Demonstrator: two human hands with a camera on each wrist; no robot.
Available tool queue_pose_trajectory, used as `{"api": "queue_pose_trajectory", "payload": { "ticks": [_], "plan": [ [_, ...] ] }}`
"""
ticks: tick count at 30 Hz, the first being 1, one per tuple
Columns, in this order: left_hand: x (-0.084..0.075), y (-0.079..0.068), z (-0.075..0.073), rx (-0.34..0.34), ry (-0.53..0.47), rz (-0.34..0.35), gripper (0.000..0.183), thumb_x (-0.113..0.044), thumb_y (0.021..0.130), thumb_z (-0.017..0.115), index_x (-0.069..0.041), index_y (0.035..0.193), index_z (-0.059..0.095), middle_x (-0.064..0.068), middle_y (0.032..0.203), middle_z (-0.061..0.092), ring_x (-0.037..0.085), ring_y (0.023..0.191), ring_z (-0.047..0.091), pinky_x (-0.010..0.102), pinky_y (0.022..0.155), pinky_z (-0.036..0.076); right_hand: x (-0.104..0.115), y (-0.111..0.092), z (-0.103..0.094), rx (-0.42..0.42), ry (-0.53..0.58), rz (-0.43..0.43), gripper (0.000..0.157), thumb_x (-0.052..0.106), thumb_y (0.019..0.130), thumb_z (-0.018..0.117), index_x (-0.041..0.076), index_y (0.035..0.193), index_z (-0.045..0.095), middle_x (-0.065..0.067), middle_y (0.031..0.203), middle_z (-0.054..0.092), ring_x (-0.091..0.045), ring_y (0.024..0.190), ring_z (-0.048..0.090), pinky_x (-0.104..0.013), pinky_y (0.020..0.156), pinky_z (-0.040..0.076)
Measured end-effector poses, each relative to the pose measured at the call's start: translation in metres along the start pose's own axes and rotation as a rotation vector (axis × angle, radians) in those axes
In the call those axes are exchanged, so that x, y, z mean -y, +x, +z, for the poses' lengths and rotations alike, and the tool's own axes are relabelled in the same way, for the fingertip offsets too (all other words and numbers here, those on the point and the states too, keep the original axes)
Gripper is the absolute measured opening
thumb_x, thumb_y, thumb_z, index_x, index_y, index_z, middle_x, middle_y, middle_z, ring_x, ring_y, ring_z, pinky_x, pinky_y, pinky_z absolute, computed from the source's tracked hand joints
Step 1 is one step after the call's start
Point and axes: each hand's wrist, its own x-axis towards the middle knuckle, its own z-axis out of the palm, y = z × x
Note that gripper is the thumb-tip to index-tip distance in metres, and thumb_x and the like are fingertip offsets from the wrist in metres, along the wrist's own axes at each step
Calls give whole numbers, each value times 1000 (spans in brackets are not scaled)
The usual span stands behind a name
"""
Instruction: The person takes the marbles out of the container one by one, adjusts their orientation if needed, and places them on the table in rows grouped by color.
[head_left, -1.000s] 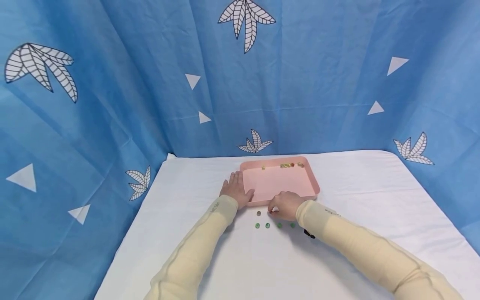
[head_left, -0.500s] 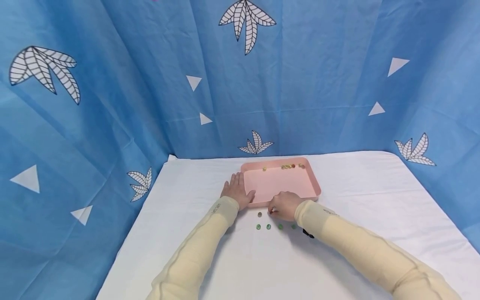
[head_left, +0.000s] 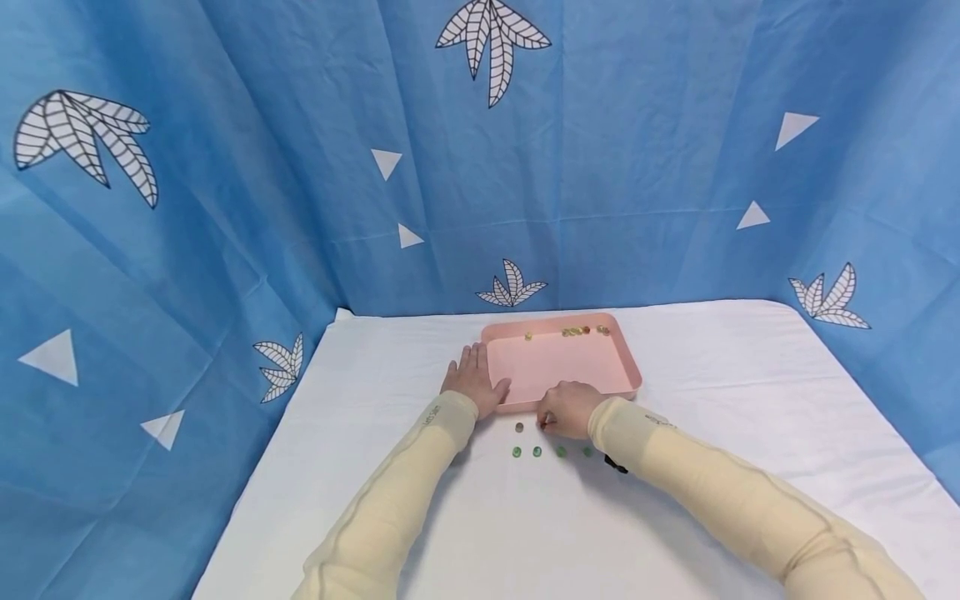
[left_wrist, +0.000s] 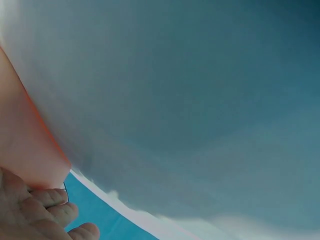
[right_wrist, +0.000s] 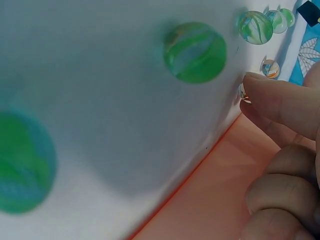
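Note:
Thumb and index fingertip of my right hand (head_left: 567,409) pinch a clear glass marble (right_wrist: 243,93) with a coloured swirl, close to the white cloth at the tray's near edge. A similar orange-swirled marble (right_wrist: 271,69) lies just to the left of it. Closer to me, a row of several green-swirled marbles (right_wrist: 195,52) rests on the cloth. My left hand (head_left: 472,379) lies at the left side of the pink tray (head_left: 555,367), fingers straight and thumb spread over the near left corner. In the left wrist view, its fingertips (left_wrist: 64,212) show beside the tray wall.
Along the far side inside the tray sit several yellowish marbles (head_left: 575,332) and a red one (head_left: 587,330). A lone yellow marble (head_left: 528,336) lies farther left. White cloth (head_left: 495,533) covers the table, and a blue curtain (head_left: 637,167) hangs behind and at both sides.

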Motion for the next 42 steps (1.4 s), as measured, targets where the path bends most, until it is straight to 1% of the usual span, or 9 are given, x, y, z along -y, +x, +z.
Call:
{"api": "queue_pose_trajectory", "payload": {
  "ticks": [6, 14, 18, 23, 28, 32, 35, 39, 42],
  "plan": [
    [2, 4, 3, -15, -11, 10, 90, -61, 94, 39, -3, 154, 7, 14, 160, 14, 27, 147, 9, 47, 117, 13, 0, 0, 0, 0, 9, -1, 12, 23, 80, 79, 27, 91, 78, 9, 95, 73, -5, 75, 60, -32, 82, 54],
    [5, 6, 7, -32, 19, 21, 89, -60, 94, 38, -3, 154, 8, 14, 159, 16, 27, 147, 10, 47, 117, 15, -1, 2, 0, 4, 32, 5, 11, 23, 79, 79, 29, 89, 78, 13, 89, 72, -2, 69, 57, -29, 78, 53],
    [5, 5, 8, -37, 5, 20, 89, -61, 93, 39, -3, 154, 8, 14, 159, 16, 27, 147, 11, 47, 117, 15, -2, -1, -2, 7, 47, -5, 13, 24, 80, 79, 28, 92, 78, 13, 94, 72, -6, 81, 63, -32, 84, 53],
    [4, 5, 8, -31, 9, 17, 90, -62, 93, 38, -3, 154, 7, 13, 160, 14, 26, 147, 10, 47, 117, 15, -7, -7, -10, -31, 78, -31, 19, 27, 81, 78, 23, 100, 77, 10, 102, 72, -15, 100, 65, -36, 93, 50],
    [4, 5, 8, -25, 15, 15, 91, -63, 93, 38, -3, 154, 6, 14, 160, 14, 26, 147, 9, 47, 117, 14, -18, -13, -23, -118, 143, -38, 18, 24, 82, 76, 17, 100, 77, 4, 101, 73, -18, 99, 67, -38, 90, 52],
    [4, 6, 8, -21, 13, 13, 91, -63, 93, 36, -3, 154, 6, 14, 160, 14, 26, 147, 8, 47, 117, 13, -31, -15, -36, -177, 216, -5, 20, 23, 84, 75, 12, 100, 77, 0, 99, 73, -13, 76, 66, -34, 75, 54],
    [4, 6, 8, -14, 14, 14, 90, -62, 94, 36, -3, 154, 5, 14, 160, 13, 26, 147, 8, 47, 117, 12, -43, -14, -45, -201, 308, 65, 24, 24, 85, 74, 9, 104, 75, -8, 79, 72, -10, 54, 51, -29, 57, 46],
    [3, 6, 7, -10, 17, 16, 90, -62, 94, 36, -3, 154, 5, 14, 160, 13, 27, 147, 9, 47, 117, 13, -59, -8, -55, -283, 417, 193, 27, 27, 87, 73, 8, 106, 75, -9, 77, 68, -15, 57, 45, -29, 55, 40],
    [3, 6, 7, -12, 21, 14, 90, -62, 94, 36, -3, 154, 5, 14, 160, 13, 26, 147, 8, 47, 117, 13, -70, 0, -61, -337, 494, 284, 28, 29, 88, 71, 10, 107, 74, -6, 101, 70, -18, 74, 52, -31, 65, 42]
  ]
}}
